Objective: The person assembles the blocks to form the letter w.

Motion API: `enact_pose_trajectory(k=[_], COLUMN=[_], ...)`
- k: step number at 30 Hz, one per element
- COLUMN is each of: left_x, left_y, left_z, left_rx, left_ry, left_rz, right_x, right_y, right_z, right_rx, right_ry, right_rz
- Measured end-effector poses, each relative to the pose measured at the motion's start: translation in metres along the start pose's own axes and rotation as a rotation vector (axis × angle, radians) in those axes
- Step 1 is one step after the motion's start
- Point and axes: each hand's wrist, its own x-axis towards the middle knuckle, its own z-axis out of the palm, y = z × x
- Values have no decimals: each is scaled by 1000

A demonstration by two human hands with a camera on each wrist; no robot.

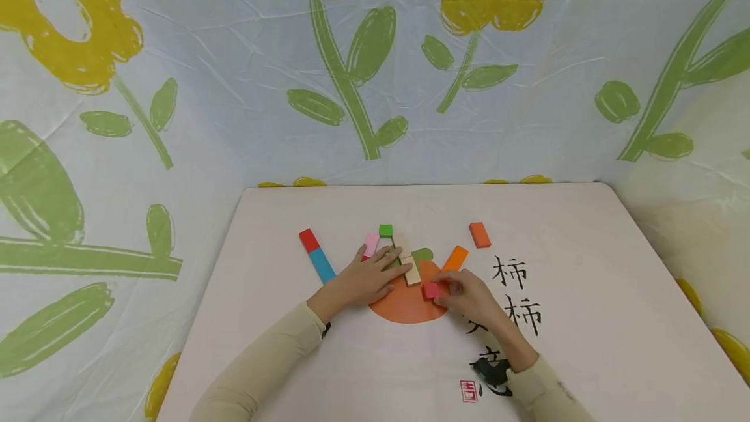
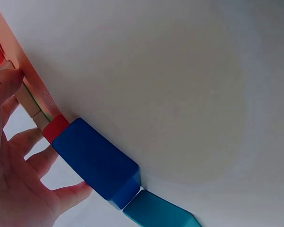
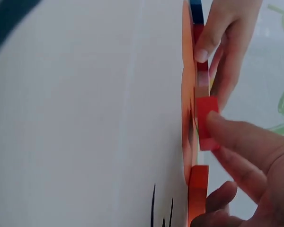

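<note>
My right hand (image 1: 469, 295) pinches a small red block (image 1: 431, 290) between thumb and fingers, over the printed orange persimmon (image 1: 404, 311). In the right wrist view, the red block (image 3: 208, 113) shows under the thumb. My left hand (image 1: 363, 279) lies with spread fingers across the line of blocks, fingertips on the plain wooden blocks (image 1: 413, 273). A pink block (image 1: 372, 243) and a green block (image 1: 385, 231) sit just beyond it. An orange block (image 1: 455, 258) lies beside the right hand. Blue block (image 2: 97, 158) and teal block (image 2: 158, 210) lie near the left hand.
A red block (image 1: 308, 239) joins a blue block (image 1: 321, 266) on the left. One orange-red block (image 1: 479, 235) lies apart at the back right. The pale table cover (image 1: 597, 279) bears black printed characters (image 1: 523, 312); a flowered cloth (image 1: 222, 83) hangs behind.
</note>
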Motion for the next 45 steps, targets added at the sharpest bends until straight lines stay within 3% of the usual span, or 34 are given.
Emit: enact_pose_trajectory(k=[18,32,45], left_x=[-1,0,0], left_y=[-1,-1,-1], left_z=[-1,-2,-3], left_rx=[7,12,26], left_ry=[10,0,35], left_rz=[14,6,24], right_x=[7,6,5], right_y=[-9,-11,-10], right_z=[6,6,6], right_rx=[-35,-48,-48], right_ry=[16,12,8], right_rz=[117,120,106])
